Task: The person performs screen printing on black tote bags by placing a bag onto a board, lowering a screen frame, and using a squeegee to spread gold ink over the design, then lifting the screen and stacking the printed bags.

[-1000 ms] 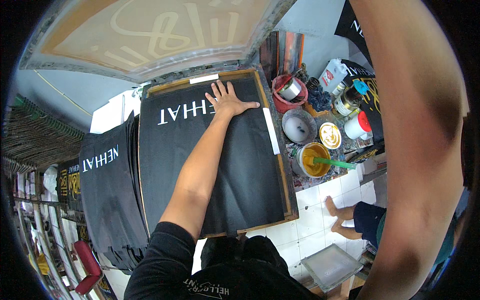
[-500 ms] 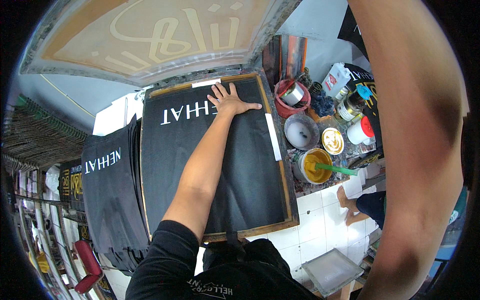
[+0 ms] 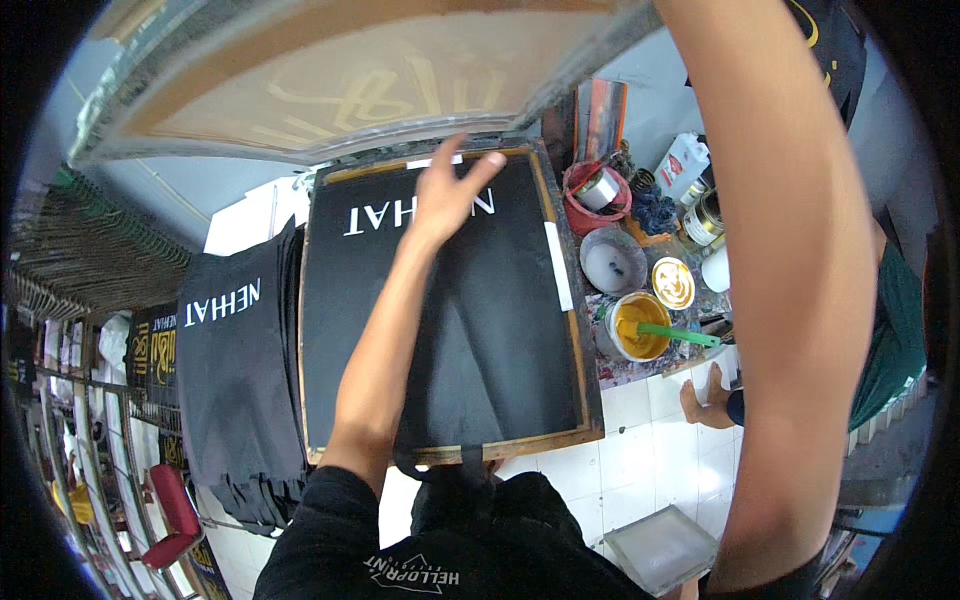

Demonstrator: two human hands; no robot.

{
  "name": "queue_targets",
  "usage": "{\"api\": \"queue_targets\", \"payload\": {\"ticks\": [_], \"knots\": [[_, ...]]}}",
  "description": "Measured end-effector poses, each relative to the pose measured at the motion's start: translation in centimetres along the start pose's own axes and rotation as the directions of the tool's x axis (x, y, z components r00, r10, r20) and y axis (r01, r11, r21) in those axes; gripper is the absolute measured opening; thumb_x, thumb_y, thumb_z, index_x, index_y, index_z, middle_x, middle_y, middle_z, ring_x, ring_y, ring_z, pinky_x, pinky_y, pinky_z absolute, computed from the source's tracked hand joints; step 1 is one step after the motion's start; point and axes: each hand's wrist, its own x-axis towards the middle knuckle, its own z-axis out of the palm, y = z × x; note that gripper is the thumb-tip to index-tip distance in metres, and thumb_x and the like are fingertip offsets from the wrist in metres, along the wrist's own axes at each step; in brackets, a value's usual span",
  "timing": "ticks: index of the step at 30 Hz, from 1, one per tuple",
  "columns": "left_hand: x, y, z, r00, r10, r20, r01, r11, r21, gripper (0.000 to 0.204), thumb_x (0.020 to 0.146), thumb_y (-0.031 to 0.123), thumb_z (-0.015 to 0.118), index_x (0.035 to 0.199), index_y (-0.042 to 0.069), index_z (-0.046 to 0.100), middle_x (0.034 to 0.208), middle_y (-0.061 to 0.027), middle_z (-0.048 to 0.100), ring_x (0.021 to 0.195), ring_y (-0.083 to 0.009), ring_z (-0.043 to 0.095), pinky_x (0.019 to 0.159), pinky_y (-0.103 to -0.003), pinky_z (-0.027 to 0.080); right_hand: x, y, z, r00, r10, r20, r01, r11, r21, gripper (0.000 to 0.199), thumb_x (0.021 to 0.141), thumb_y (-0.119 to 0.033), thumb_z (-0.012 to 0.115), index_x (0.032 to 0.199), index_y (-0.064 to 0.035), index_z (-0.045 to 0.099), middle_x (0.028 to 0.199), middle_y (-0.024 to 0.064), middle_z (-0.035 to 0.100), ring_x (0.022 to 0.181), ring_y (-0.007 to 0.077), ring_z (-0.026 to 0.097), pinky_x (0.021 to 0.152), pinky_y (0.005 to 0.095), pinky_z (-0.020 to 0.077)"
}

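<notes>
A black fabric bag with white lettering lies flat on a wood-edged board, its strap hanging over the near edge. Over the bag's far end is my left hand, slightly blurred, thumb and fingers apart and holding nothing. Whether it touches the cloth I cannot tell. Behind the board a large framed printing screen with a pale script design stands tilted up. My right arm rises along the right side to the screen's upper corner, and the hand itself is beyond the picture's top edge.
Black printed bags hang in a stack left of the board. At right stand a tub of yellow ink with a green-handled tool, a grey bowl, a red bucket and bottles. Another person's bare feet show on the tiles.
My left hand, spread flat on the bag before, has drawn its fingers in and turned. The screen now looks more foreshortened, its face tipped further over. The whole view has shifted slightly.
</notes>
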Motion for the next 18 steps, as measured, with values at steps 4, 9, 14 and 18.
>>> {"api": "queue_targets", "payload": {"ticks": [4, 9, 14, 18], "knots": [[-11.5, 6.3, -11.5, 0.964, 0.172, -0.202, -0.246, 0.864, -0.439, 0.048, 0.105, 0.04, 0.055, 0.131, 0.0, 0.061, 0.122, -0.0248, 0.07, 0.11, -0.033, 0.071, 0.103, -0.042, 0.051, -8.0, -2.9, -0.5, 0.988, 0.059, 0.145, -0.069, 0.996, 0.064, 0.029, 0.087, -0.026, 0.072, 0.086, 0.0021, 0.074, 0.076, 0.0149, 0.07, 0.066, 0.0224, 0.065, 0.057, 0.0331, 0.0507], [-27.8, 4.7, -17.2, 0.992, -0.02, -0.123, -0.062, 0.777, -0.627, 0.038, 0.1, 0.033, 0.064, 0.107, -0.005, 0.067, 0.096, -0.0233, 0.075, 0.085, -0.0289, 0.075, 0.086, -0.044, 0.059, -21.4, -7.3, 1.9, 0.993, 0.051, 0.104, -0.057, 0.996, 0.062, 0.044, 0.072, -0.047, 0.087, 0.085, -0.0066, 0.075, 0.077, 0.0114, 0.07, 0.07, 0.0322, 0.07, 0.064, 0.0418, 0.0541], [-38.3, -0.8, -12.9, 0.803, -0.57, 0.175, 0.524, 0.536, -0.662, 0.022, 0.099, 0.018, 0.065, 0.102, -0.004, 0.07, 0.093, -0.0218, 0.076, 0.076, -0.0223, 0.075, 0.076, -0.033, 0.059, -32.4, -8.7, 5.3, 0.883, 0.151, 0.444, -0.252, 0.951, 0.178, 0.043, 0.07, -0.042, 0.089, 0.082, -0.0048, 0.072, 0.077, 0.0102, 0.068, 0.072, 0.0318, 0.069, 0.064, 0.041, 0.0539], [-39.3, -3.1, -11.9, 0.71, -0.644, 0.286, 0.638, 0.415, -0.649, 0.024, 0.099, 0.015, 0.062, 0.108, -0.007, 0.067, 0.102, -0.0219, 0.076, 0.085, -0.0219, 0.075, 0.077, -0.031, 0.059, -36.1, -9.0, 7.5, 0.8, 0.082, 0.595, -0.218, 0.963, 0.161, 0.042, 0.069, -0.041, 0.089, 0.079, -0.0054, 0.07, 0.075, 0.0095, 0.067, 0.072, 0.0315, 0.069, 0.064, 0.0416, 0.0532]]}}
